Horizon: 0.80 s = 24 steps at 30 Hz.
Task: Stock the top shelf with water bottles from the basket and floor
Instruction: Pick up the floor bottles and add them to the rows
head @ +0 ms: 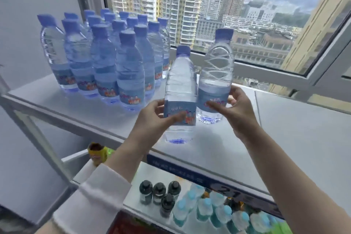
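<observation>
Plastic left bottle (180, 85), gripped by left hand (152, 118), sits by the shelf's (284, 129) near edge, just beside right bottle (216, 66) gripped by right hand (237, 108); a nudge could tip it off.

near bottle (180, 85) + far bottle (215, 74): clear, blue-capped, upright, touching, top shelf (284, 129) front | bottle cluster (106, 59): upright, shelf back-left
</observation>
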Tool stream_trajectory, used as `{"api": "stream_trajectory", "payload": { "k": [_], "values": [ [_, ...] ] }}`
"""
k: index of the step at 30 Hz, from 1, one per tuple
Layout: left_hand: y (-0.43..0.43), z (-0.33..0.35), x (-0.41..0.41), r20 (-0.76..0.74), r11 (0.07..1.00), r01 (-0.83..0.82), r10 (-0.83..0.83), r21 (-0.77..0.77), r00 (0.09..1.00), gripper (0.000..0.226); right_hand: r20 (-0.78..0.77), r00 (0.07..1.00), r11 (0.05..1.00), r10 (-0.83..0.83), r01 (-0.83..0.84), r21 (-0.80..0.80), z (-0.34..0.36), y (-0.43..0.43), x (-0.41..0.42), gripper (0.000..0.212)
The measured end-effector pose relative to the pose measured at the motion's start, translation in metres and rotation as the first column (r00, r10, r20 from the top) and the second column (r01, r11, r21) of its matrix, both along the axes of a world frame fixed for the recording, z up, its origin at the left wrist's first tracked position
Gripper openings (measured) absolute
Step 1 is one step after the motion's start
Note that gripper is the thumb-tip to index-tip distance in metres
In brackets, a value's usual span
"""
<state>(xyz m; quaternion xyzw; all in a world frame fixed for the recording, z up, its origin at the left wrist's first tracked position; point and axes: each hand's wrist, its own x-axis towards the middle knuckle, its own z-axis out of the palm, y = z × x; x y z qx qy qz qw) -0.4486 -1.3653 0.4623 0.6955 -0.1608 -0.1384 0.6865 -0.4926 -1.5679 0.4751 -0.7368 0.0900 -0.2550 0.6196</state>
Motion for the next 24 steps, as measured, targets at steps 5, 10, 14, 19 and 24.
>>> {"api": "stream_trajectory", "payload": {
  "k": [5, 10, 14, 19, 24],
  "values": [
    [-0.002, 0.007, -0.007, -0.14, 0.995, -0.064, 0.074, 0.077, 0.987, 0.058, 0.003, 0.999, 0.999, 0.033, -0.033, -0.007, 0.003, -0.032, 0.048, 0.053],
    [0.006, 0.012, -0.005, -0.214, 0.989, -0.097, 0.12, 0.115, 0.969, 0.069, -0.021, 0.998, 0.999, 0.051, -0.051, -0.016, -0.007, -0.037, 0.088, 0.063],
    [0.008, 0.008, -0.003, -0.248, 0.983, -0.107, 0.143, 0.151, 0.958, 0.075, -0.033, 0.997, 0.997, 0.068, -0.068, -0.024, -0.015, -0.036, 0.118, 0.069],
    [0.006, 0.004, 0.004, -0.269, 0.981, -0.077, 0.123, 0.179, 0.955, 0.069, -0.026, 0.998, 0.997, 0.058, -0.059, -0.041, -0.023, -0.031, 0.153, 0.072],
    [-0.001, 0.002, 0.013, -0.297, 0.984, -0.071, 0.117, 0.161, 0.948, 0.065, -0.008, 0.999, 0.995, 0.039, -0.04, -0.088, -0.028, -0.024, 0.185, 0.075]
  ]
}}
